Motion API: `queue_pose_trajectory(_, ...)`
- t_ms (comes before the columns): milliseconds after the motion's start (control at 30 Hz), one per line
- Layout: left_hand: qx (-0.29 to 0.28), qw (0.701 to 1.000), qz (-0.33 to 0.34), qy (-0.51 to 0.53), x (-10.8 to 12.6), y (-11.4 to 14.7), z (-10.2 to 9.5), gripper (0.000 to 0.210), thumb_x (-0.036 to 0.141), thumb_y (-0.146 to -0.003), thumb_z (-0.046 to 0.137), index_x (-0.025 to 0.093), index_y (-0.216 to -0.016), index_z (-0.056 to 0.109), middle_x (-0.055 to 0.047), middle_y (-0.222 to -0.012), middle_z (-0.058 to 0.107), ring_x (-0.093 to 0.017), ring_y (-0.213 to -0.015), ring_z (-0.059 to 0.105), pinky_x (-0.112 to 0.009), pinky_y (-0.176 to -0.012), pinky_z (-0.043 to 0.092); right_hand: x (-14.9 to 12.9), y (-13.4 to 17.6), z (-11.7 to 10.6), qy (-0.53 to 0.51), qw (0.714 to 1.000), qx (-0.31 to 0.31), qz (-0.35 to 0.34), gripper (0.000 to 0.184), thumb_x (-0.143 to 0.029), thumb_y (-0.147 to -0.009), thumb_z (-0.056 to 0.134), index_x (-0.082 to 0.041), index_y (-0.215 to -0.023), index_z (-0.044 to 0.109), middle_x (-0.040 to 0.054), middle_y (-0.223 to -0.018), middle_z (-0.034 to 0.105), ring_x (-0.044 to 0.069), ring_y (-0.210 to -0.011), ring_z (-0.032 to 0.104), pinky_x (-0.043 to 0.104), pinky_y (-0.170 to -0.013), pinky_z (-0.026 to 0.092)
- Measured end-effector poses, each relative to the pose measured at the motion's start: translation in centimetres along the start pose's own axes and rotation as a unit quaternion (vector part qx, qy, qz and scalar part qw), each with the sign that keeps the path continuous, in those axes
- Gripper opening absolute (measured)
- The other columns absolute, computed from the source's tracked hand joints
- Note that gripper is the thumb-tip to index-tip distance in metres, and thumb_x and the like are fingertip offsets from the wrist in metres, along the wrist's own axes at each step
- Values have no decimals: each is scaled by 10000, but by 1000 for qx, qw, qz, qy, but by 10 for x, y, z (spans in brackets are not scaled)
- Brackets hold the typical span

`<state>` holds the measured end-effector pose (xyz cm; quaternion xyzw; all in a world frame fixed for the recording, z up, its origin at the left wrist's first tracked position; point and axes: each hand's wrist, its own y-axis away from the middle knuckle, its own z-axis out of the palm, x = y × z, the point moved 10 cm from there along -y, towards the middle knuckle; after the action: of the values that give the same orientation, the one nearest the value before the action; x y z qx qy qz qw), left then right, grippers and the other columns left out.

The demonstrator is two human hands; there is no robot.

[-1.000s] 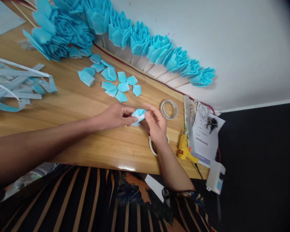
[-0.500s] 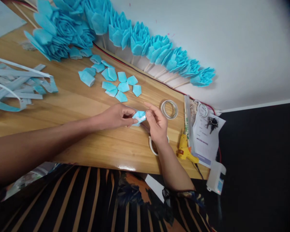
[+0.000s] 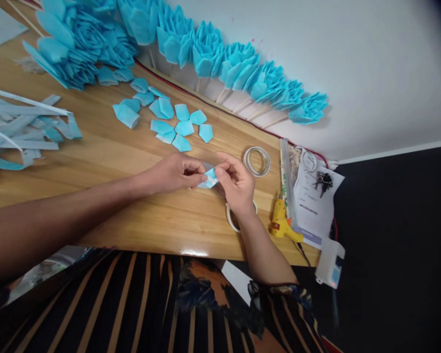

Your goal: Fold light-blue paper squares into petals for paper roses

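Between my two hands is a small blue petal piece, folded, with a pale strip along it. My left hand pinches its left side between thumb and fingers. On its right edge, the thumb and index finger of my right hand are closed, the other fingers loosely curled. Beyond my hands, several loose blue petals lie spread on the wooden table. A roll of tape lies flat just right of my right hand. A white ring is partly hidden under my right wrist.
Blue flowers on sticks lean along the wall, with a larger bunch at the back left. Cut strips are piled at left. A yellow glue gun, papers and keys lie at right.
My right fingertips have moved slightly left along the petal, closer to my left hand, and cover more of its right end. The whole view has shifted a little.
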<state>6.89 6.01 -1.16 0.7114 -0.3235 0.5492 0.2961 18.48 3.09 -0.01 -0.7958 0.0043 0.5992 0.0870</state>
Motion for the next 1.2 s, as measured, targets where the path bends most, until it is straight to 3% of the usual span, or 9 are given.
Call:
queue_pose_trajectory(100,2,1000,-7,-11,1,0,-1,260,307,-839,554,154,-629,545,34,-555,472,-76,-521,381,-211,-506,280,-3,-1,-4,2,1000,18,-2,298,-410,-886,602,-258,-1133,668,-26,-754,628,94,-652,565,235,-608,488)
queue_pose_trajectory(300,-2,1000,7,-29,4,0,0,243,283,-815,560,160,-608,534,44,-535,438,-76,-515,369,-213,-508,269,1,-1,11,-4,999,-54,-4,418,-426,-816,681,-262,-1198,635,-14,-826,657,109,-703,596,255,-644,508)
queue_pose_trajectory(500,4,1000,-11,-27,0,0,0,226,297,-813,573,154,-638,566,38,-546,465,-79,-526,390,-214,-516,287,1,0,-2,32,999,13,2,328,-435,-856,632,-260,-1132,664,-19,-767,634,114,-677,588,262,-641,499)
queue_pose_trajectory(633,23,998,-36,37,-3,0,-4,239,324,-837,573,152,-671,562,26,-584,537,-78,-545,454,-200,-541,359,-6,-1,-12,42,998,52,-6,306,-463,-903,561,-267,-1108,676,-15,-759,594,120,-704,574,257,-643,481)
queue_pose_trajectory(867,47,995,-35,81,-2,0,-9,266,344,-859,566,150,-678,557,16,-576,557,-72,-517,470,-187,-515,404,4,0,1,-10,1000,1,23,370,-439,-826,672,-279,-1158,651,-21,-771,559,112,-667,526,249,-601,483)
queue_pose_trajectory(1200,28,997,-8,70,-4,-1,-2,164,309,-796,614,152,-753,591,28,-612,558,-82,-573,493,-192,-542,389,4,3,0,7,1000,10,26,335,-418,-816,682,-274,-1118,672,-35,-745,535,92,-623,508,226,-557,450)
